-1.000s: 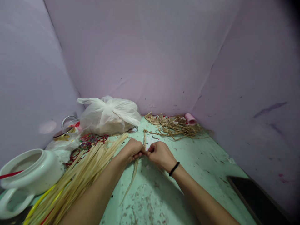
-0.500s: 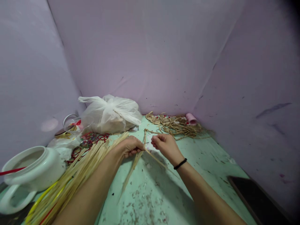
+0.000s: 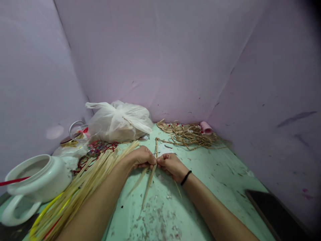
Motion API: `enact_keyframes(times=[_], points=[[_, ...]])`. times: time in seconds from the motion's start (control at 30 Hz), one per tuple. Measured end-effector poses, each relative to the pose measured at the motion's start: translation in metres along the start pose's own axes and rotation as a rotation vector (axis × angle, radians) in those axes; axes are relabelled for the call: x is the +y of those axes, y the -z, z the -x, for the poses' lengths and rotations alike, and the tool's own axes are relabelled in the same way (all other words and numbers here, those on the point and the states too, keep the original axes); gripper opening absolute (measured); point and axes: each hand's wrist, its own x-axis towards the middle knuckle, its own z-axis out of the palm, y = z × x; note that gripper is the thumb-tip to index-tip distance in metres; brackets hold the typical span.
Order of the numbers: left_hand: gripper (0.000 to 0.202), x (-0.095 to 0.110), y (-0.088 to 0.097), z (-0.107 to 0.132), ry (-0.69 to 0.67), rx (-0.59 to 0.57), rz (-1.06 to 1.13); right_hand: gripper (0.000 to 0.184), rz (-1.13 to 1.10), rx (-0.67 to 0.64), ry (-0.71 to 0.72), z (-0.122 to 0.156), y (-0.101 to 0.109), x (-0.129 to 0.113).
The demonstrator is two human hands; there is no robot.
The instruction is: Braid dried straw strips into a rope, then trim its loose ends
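My left hand (image 3: pixel 144 157) and my right hand (image 3: pixel 172 164) meet over the middle of the table, both pinched at the near end of a thin braided straw cord (image 3: pixel 156 147). Loose straw strands (image 3: pixel 149 185) fan out from that spot toward me; one lies under the left fingers, and another tip pokes out below the right hand, which wears a black band at the wrist. The cord runs away from my fingers, then bends right toward a heap of braided cord (image 3: pixel 193 135) with red and white beads. My fingertips hide the exact crossing of the strands.
Beside my left forearm lies a bundle of flat straw strips (image 3: pixel 92 177). Farther left stands a white pot (image 3: pixel 47 180) with a handle. A knotted white plastic bag (image 3: pixel 122 122) sits by the wall, a pink thread spool (image 3: pixel 206 128) at the back right, and a dark flat object (image 3: pixel 273 214) at the right.
My right hand has come down and left to the braid's end and now pinches there beside the left. The loose strands below have shifted; the left hand has barely moved.
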Motion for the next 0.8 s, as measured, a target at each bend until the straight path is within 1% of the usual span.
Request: enact_keyframes(times=[0.07, 0.2, 0.27, 0.37, 0.43, 0.53, 0.6, 0.63, 0.67, 0.73, 0.8], points=[[0.019, 0.001, 0.003, 0.002, -0.028, -0.060, 0.011, 0.019, -0.034, -0.008, 0.027, -0.002, 0.002, 0.004], [0.029, 0.007, 0.006, 0.009, -0.032, -0.066, -0.061, 0.016, -0.138, -0.057, 0.052, -0.005, 0.005, 0.007], [0.030, 0.010, 0.008, 0.012, -0.040, -0.030, -0.092, 0.014, -0.177, -0.068, 0.057, -0.004, 0.007, 0.006], [0.027, 0.011, 0.013, 0.014, -0.059, 0.102, -0.082, 0.012, -0.202, -0.069, 0.044, -0.003, 0.008, 0.004], [0.027, 0.010, 0.017, 0.016, -0.074, 0.143, -0.053, 0.012, -0.221, -0.076, 0.033, -0.002, 0.008, 0.003], [0.034, 0.010, 0.019, 0.019, -0.082, 0.068, -0.035, 0.013, -0.274, -0.105, 0.032, -0.002, 0.008, 0.002], [0.041, 0.011, 0.016, 0.019, -0.096, 0.015, -0.027, 0.013, -0.321, -0.125, 0.042, -0.002, 0.009, 0.002], [0.041, 0.012, 0.014, 0.019, -0.096, -0.009, -0.030, 0.014, -0.340, -0.133, 0.049, -0.002, 0.009, 0.003], [0.038, 0.013, 0.013, 0.019, -0.088, -0.035, -0.044, 0.015, -0.356, -0.138, 0.057, -0.002, 0.009, 0.003], [0.025, 0.013, 0.016, 0.021, -0.060, -0.059, -0.106, 0.017, -0.375, -0.136, 0.076, -0.003, 0.010, 0.003], [0.016, 0.012, 0.027, 0.028, -0.056, -0.030, -0.187, 0.017, -0.378, -0.128, 0.087, -0.003, 0.011, 0.003]])
